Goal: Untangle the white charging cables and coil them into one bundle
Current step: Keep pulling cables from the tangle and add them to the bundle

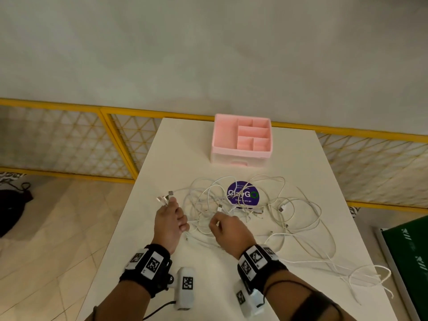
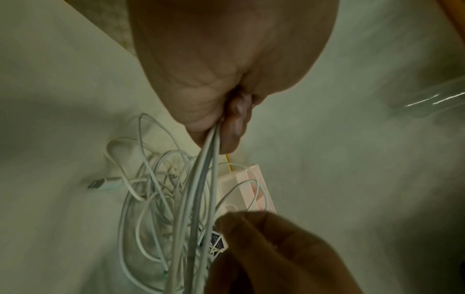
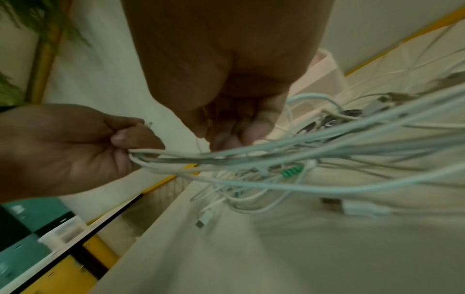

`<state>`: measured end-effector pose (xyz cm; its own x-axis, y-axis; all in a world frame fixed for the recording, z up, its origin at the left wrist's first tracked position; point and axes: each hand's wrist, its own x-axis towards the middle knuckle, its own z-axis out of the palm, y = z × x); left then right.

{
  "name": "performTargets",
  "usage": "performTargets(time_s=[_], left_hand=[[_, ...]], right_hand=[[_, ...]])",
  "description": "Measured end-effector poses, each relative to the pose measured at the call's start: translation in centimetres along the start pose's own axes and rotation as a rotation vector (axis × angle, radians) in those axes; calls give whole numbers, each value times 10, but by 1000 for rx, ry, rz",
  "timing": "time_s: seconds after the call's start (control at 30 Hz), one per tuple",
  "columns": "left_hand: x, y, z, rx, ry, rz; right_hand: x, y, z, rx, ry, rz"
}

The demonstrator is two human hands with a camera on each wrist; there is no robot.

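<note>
A tangle of white charging cables (image 1: 245, 212) sprawls over the middle of the white table (image 1: 185, 149). My left hand (image 1: 178, 216) grips several cable ends in a fist, and their USB plugs (image 1: 165, 198) stick out above the knuckles. In the left wrist view the held strands (image 2: 201, 179) run down from my left hand (image 2: 226, 127) into the heap. My right hand (image 1: 216, 222) is beside it, fingers curled and pinching one thin cable just below a raised plug (image 1: 219, 207). In the right wrist view my right hand (image 3: 236, 131) hovers over strands (image 3: 302, 151) stretched from the left hand (image 3: 125, 143).
A pink compartment organizer (image 1: 222, 137) stands at the table's far end. A purple round sticker (image 1: 251, 195) lies under the cables. Loose loops (image 1: 370, 276) trail off the right front edge. A yellow railing (image 1: 115, 140) runs behind, a black bag (image 1: 11, 209) lies on the floor left.
</note>
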<state>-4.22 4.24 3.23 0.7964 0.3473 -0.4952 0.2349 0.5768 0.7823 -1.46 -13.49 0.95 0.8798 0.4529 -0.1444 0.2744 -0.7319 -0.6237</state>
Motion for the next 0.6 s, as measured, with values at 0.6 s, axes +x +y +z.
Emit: performTargets(time_s=[0.6], left_hand=[[-7, 8, 24, -72, -49, 25]], right_hand=[[68, -50, -101, -87, 279, -69]])
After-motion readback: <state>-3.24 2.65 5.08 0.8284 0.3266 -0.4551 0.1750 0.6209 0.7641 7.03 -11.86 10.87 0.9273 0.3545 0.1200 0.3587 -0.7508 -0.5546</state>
